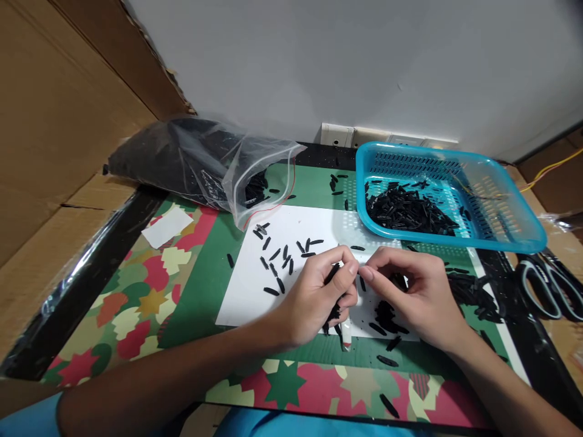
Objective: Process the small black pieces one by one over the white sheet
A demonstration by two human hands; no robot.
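Black pieces (334, 314) were bunched in the left hand (314, 297), one (332, 273) pinched at its fingertips, long axis slanting up-right toward the right hand (416, 291), whose fingers curled closed just beside. Farther off lay more on the white sheet (246, 291); beyond, the blue basket (514, 233).

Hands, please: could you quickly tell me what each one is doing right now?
Left hand: closed on a bunch of small black pieces.
Right hand: fingertips pinched beside the left thumb; what it holds cannot be told.

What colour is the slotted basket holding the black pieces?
Translucent turquoise-blue; the basket shows best in the head view, upper right of the hands.
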